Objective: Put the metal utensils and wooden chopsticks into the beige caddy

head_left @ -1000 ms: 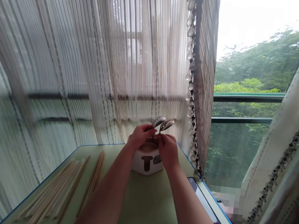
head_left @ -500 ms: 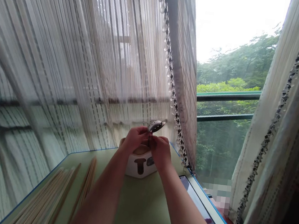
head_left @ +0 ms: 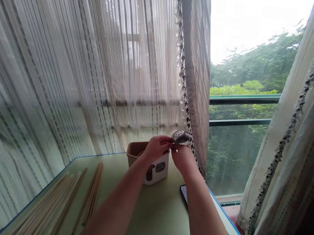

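A metal slotted spoon (head_left: 181, 137) with small round holes is held up over the far side of the table, its bowl at the top. My left hand (head_left: 157, 147) is closed, its fingertips pinching the spoon just below the bowl. Close beside it, my right hand (head_left: 181, 155) is also closed at the spoon's neck; the handle is mostly hidden by my hands. Below and behind my left hand stands a box-shaped holder (head_left: 135, 151), brown inside with a white front and dark markings. My left forearm covers part of it.
Bundles of thin wooden sticks, one wide (head_left: 45, 206) and one narrow (head_left: 93, 193), lie on the left of the pale green table (head_left: 159, 217). A phone (head_left: 184, 194) lies partly under my right forearm. Curtains (head_left: 108, 69) hang behind, beside a railing (head_left: 241, 101).
Both hands have moved right with the slotted spoon, from over the holder to beside its right end. The spoon's bowl has turned, showing more holes. The view has shifted slightly.
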`<state>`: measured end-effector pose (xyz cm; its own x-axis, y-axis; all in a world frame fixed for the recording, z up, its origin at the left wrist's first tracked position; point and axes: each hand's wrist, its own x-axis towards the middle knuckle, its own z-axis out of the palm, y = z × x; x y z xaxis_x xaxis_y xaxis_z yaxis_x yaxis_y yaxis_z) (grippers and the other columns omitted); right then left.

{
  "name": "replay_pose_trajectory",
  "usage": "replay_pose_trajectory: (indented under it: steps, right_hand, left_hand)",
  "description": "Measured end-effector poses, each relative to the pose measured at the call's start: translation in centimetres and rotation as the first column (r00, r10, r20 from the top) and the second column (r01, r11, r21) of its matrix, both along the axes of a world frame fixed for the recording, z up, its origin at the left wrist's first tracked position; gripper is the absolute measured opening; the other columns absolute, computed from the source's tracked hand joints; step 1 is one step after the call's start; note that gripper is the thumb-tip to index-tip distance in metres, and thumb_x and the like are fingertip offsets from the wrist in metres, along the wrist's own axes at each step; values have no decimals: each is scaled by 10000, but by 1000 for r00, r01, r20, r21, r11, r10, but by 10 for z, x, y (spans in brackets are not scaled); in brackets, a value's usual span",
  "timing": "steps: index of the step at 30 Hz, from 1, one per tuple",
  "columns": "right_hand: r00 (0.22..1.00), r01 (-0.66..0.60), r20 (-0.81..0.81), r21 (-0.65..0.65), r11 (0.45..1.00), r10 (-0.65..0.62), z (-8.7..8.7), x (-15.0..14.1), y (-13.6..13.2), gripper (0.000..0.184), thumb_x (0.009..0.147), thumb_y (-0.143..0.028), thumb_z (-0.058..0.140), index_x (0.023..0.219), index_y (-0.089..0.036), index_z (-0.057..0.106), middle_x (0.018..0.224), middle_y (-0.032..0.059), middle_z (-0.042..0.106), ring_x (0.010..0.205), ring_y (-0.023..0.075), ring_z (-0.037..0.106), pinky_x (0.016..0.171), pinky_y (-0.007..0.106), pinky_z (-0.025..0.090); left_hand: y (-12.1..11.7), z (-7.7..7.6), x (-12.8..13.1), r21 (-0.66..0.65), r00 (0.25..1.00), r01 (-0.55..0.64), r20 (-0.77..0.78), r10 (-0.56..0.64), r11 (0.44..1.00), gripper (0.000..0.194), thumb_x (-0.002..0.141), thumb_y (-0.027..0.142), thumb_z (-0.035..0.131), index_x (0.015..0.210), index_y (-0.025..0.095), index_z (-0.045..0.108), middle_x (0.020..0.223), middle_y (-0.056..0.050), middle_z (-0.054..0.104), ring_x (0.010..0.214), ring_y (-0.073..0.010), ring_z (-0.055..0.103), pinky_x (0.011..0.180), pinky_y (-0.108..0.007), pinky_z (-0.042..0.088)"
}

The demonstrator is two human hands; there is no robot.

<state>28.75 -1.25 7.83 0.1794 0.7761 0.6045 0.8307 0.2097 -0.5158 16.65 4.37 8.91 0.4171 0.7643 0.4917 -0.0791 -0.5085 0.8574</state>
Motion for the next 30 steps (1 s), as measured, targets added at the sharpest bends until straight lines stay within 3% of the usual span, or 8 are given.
replay_pose_trajectory:
  steps: [3, 6, 10, 13, 16, 20, 25, 30]
  right_hand:
    - [979, -119, -171, -44, 992, 110, 0, 14, -5, 262, 713, -157, 517, 860, -211, 727, 845, 86, 719, 828, 238, 648, 735, 324, 461]
    - [921, -206, -334, 16, 978, 199, 5, 26, -14, 224, 701, -201, 536, 826, -191, 722, 803, 63, 717, 806, 224, 647, 722, 309, 469]
    - [837, -106, -503, 241, 965, 218, 15, 30, -24, 264, 736, -279, 501, 861, -155, 697, 778, 51, 699, 751, 197, 625, 667, 279, 461]
    - [763, -86, -596, 289, 953, 249, 18, 26, -25, 299, 729, -305, 506, 903, -132, 677, 781, 57, 685, 740, 190, 614, 646, 269, 468]
    - [683, -132, -641, 362, 923, 349, 17, 22, -21, 345, 740, -328, 527, 1004, -136, 638, 892, 72, 682, 834, 197, 620, 719, 286, 485]
    - [611, -167, -655, 442, 881, 445, 15, 23, -17, 553, 704, -297, 618, 1225, -152, 504, 1152, 106, 607, 994, 205, 598, 864, 325, 465]
    - [581, -235, -646, 449, 862, 495, 10, 30, -12, 588, 675, -314, 683, 1205, -118, 519, 1163, 126, 603, 1061, 219, 573, 937, 352, 439]
    - [567, -240, -635, 481, 843, 524, 6, 31, -8, 582, 671, -331, 693, 1193, -133, 529, 1156, 111, 612, 1072, 221, 570, 962, 376, 428]
  left_hand:
    - [-3, 1, 2, 57, 998, -41, -54, 44, 998, 259, 646, 268, 709, 877, 151, 713, 795, -78, 707, 738, -193, 643, 693, -299, 483]
    - [-7, 4, 2, 96, 992, -85, -82, 93, 992, 250, 646, 267, 709, 869, 155, 718, 818, -79, 712, 745, -197, 643, 704, -302, 479]
    - [-10, 5, 2, 108, 985, -119, -116, 131, 987, 247, 653, 253, 700, 880, 160, 721, 814, -74, 715, 731, -198, 640, 686, -299, 470]
    - [-9, 4, 2, 135, 977, -132, -151, 152, 982, 243, 654, 242, 693, 880, 159, 726, 802, -74, 716, 714, -199, 638, 666, -290, 461]
    - [-7, 2, 2, 158, 966, -145, -189, 174, 977, 247, 663, 257, 684, 884, 154, 726, 789, -64, 715, 709, -197, 636, 651, -277, 454]
    - [-7, 1, 0, 189, 956, -123, -240, 168, 974, 269, 697, 303, 652, 905, 144, 718, 791, -41, 711, 709, -180, 625, 637, -254, 443]
    - [-6, 3, -6, 256, 924, -41, -358, 134, 966, 253, 730, 281, 610, 916, 141, 710, 841, -36, 709, 755, -173, 619, 682, -247, 440]
    - [-1, 0, -9, 271, 901, -47, -404, 158, 961, 258, 735, 293, 599, 926, 155, 706, 852, -31, 709, 786, -176, 620, 703, -244, 449]
